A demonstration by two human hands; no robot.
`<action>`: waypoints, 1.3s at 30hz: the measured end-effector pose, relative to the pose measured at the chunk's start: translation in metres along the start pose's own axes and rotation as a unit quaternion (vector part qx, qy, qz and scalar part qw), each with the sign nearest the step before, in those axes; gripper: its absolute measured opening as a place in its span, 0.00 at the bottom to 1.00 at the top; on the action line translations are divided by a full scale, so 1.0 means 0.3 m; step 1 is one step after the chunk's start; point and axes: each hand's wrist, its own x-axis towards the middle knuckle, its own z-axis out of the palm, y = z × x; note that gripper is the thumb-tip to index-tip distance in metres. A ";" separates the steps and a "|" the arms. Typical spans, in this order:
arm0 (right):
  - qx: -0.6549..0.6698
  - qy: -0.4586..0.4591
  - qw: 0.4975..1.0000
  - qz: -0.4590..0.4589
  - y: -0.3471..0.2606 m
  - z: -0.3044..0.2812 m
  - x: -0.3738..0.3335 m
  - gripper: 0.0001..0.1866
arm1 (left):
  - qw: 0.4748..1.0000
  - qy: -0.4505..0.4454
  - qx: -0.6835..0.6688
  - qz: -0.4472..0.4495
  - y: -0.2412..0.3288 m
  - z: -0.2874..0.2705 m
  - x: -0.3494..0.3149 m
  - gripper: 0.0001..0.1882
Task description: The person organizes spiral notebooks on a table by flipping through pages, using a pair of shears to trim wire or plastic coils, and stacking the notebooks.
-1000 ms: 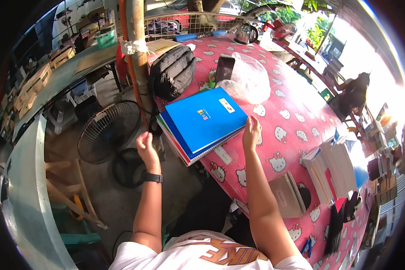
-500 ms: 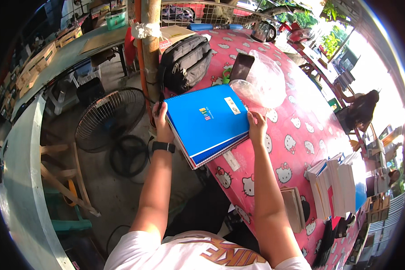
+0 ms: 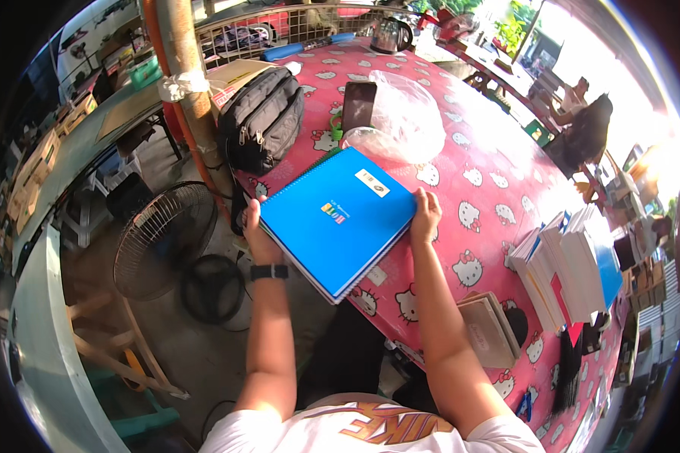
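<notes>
Blue notebook (image 3: 313,241), topmost of a stack, was clasped between two hands: the left hand (image 3: 262,238) had its grip closed on the left corner, and the right hand (image 3: 426,217) pinched the right corner with curled fingers. It sat at the near left edge of the pink-covered table (image 3: 447,238). Just beyond lay a dark flat case (image 3: 358,106) and a plastic bag (image 3: 409,121), with a backpack (image 3: 263,121) beside them. Thick books (image 3: 563,268) stood farther right.

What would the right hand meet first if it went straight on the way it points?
Past the notebook it holds, the right hand would likely meet the plastic bag; depth is unclear, so it might pass above.
</notes>
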 end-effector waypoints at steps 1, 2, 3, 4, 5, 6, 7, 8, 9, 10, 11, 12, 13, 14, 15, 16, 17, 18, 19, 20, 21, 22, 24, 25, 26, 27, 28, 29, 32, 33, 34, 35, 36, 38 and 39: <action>0.037 0.006 0.999 -0.002 0.007 -0.011 0.010 0.13 | 1.000 -0.001 0.007 -0.001 -0.001 0.016 -0.019 0.12; -0.008 0.016 1.000 -0.015 0.019 -0.043 0.027 0.12 | 0.999 0.028 -0.018 -0.022 -0.028 0.024 -0.033 0.12; -0.054 0.026 0.998 -0.027 0.033 -0.071 0.043 0.11 | 0.996 0.058 -0.042 -0.044 -0.050 0.030 -0.042 0.12; -0.066 0.029 0.997 -0.032 0.028 -0.065 0.037 0.10 | 0.997 0.061 0.038 0.026 -0.054 0.023 -0.033 0.13; -0.076 0.032 0.996 -0.037 0.025 -0.052 0.033 0.11 | 0.997 0.063 0.042 0.022 -0.044 0.003 -0.012 0.13; -0.090 -0.007 0.995 -0.034 0.019 -0.051 0.029 0.11 | 0.997 0.062 0.039 0.010 -0.029 -0.020 0.009 0.13; -0.069 -0.032 0.997 0.017 -0.014 -0.055 0.019 0.11 | 0.998 0.055 0.038 -0.005 -0.020 0.004 0.011 0.15; -0.069 -0.045 0.996 0.033 0.008 -0.073 0.031 0.11 | 0.994 0.076 0.072 0.024 -0.013 0.042 -0.022 0.17; -0.070 -0.058 0.995 0.049 0.021 -0.088 0.042 0.12 | 0.994 0.071 0.077 0.017 -0.029 0.043 -0.027 0.17; -0.065 -0.048 0.996 0.048 0.032 -0.093 0.053 0.12 | 0.997 0.056 0.027 -0.039 -0.029 0.049 -0.021 0.18; -0.070 -0.040 0.997 0.005 0.037 -0.090 0.061 0.13 | 0.994 0.043 -0.023 -0.095 -0.035 0.035 -0.001 0.19; -0.077 -0.031 0.996 -0.038 0.041 -0.097 0.068 0.14 | 0.999 0.008 0.028 -0.024 -0.038 0.009 0.022 0.17; -0.161 -0.068 0.984 -0.026 0.014 -0.068 0.052 0.13 | 0.995 -0.011 0.082 0.061 -0.008 -0.052 0.057 0.16; -0.177 -0.009 0.982 -0.065 0.019 -0.101 0.044 0.13 | 0.987 -0.044 0.114 0.105 -0.028 -0.007 0.002 0.14; -0.178 0.041 0.977 -0.108 -0.002 -0.095 0.020 0.15 | 0.991 -0.016 0.066 0.116 0.047 -0.063 0.022 0.11; -0.165 0.047 0.982 -0.075 -0.033 -0.099 -0.010 0.21 | 0.991 0.013 0.019 0.135 0.141 -0.124 0.042 0.09; -0.138 0.097 0.984 -0.061 -0.030 -0.146 -0.028 0.24 | 0.940 0.054 0.168 0.291 0.182 -0.073 0.021 0.12; -0.077 0.101 0.992 -0.008 -0.047 -0.153 -0.081 0.26 | 0.832 0.155 0.311 0.433 0.262 -0.030 -0.004 0.16; -0.017 0.100 0.994 0.047 -0.074 -0.150 -0.150 0.27 | 0.808 0.036 0.381 0.448 0.314 0.051 -0.020 0.20; 0.055 0.076 0.993 0.065 -0.077 -0.152 -0.225 0.29 | 0.828 -0.108 0.439 0.330 0.322 0.158 -0.039 0.19; 0.127 0.050 0.987 0.087 -0.083 -0.137 -0.312 0.30 | 0.810 -0.167 0.491 0.274 0.275 0.286 -0.068 0.16; 0.189 -0.028 0.975 0.115 -0.164 -0.101 -0.394 0.32 | 0.788 -0.263 0.526 0.182 0.247 0.320 -0.015 0.19; 0.157 -0.110 0.974 0.122 -0.231 -0.062 -0.489 0.37 | 0.648 -0.327 0.680 0.102 0.108 0.379 0.138 0.34; 0.073 -0.123 0.983 0.111 -0.227 -0.022 -0.523 0.39 | 0.577 -0.335 0.742 0.066 0.064 0.354 0.259 0.37; 0.100 -0.130 0.979 0.117 -0.246 0.005 -0.533 0.40 | 0.549 -0.306 0.776 0.059 0.023 0.313 0.326 0.39; 0.135 -0.143 0.973 0.122 -0.284 0.045 -0.546 0.40 | 0.504 -0.314 0.799 -0.093 0.067 0.292 0.425 0.39; 0.118 -0.140 0.973 0.140 -0.288 0.034 -0.522 0.42 | 0.554 -0.338 0.748 -0.140 0.003 0.305 0.417 0.37; 0.125 -0.142 0.966 0.177 -0.275 0.026 -0.505 0.45 | 0.596 -0.359 0.693 -0.190 -0.051 0.303 0.389 0.36; 0.070 -0.147 0.967 0.194 -0.268 -0.011 -0.481 0.53 | 0.666 -0.306 0.615 -0.293 -0.104 0.352 0.318 0.30; 0.071 -0.135 0.968 0.200 -0.279 -0.020 -0.472 0.53 | 0.679 -0.305 0.594 -0.304 -0.111 0.362 0.299 0.30; 0.034 -0.159 0.965 0.207 -0.287 -0.022 -0.461 0.55 | 0.709 -0.288 0.580 -0.279 -0.119 0.371 0.274 0.26; 0.006 -0.192 0.958 0.213 -0.311 -0.008 -0.470 0.57 | 0.703 -0.286 0.590 -0.276 -0.089 0.343 0.307 0.26; 0.010 -0.204 0.955 0.213 -0.334 0.000 -0.480 0.59 | 0.669 -0.280 0.652 -0.221 -0.055 0.316 0.348 0.23; 0.038 -0.188 0.961 0.197 -0.333 -0.011 -0.489 0.59 | 0.603 -0.294 0.730 -0.125 -0.046 0.303 0.382 0.16; 0.055 -0.174 0.967 0.180 -0.323 -0.028 -0.489 0.58 | 0.596 -0.307 0.731 -0.129 -0.069 0.302 0.368 0.16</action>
